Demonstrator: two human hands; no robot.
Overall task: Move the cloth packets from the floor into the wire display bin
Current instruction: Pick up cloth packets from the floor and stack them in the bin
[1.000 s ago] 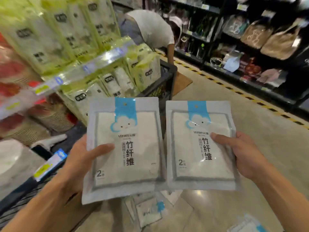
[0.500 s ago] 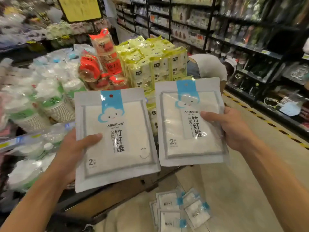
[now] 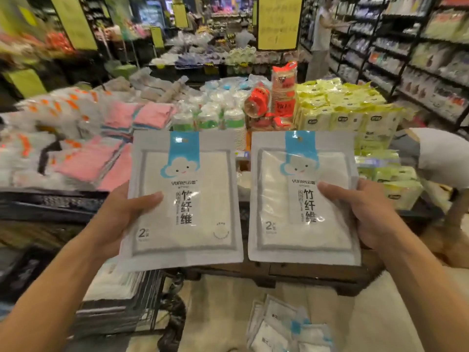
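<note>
Each hand pinched one upright cloth packet, left hand [image 3: 119, 219] on the left packet [image 3: 185, 199], right hand [image 3: 368, 219] on the right packet [image 3: 304, 199], while the wire display bin [image 3: 142, 301] sat below-left, nearer the left grip, and more packets [image 3: 286, 329] lay on the floor

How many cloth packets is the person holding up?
2. The left packet is in the left hand, and the right packet is in the right hand. More packets lie on the floor below, some hidden.
</note>
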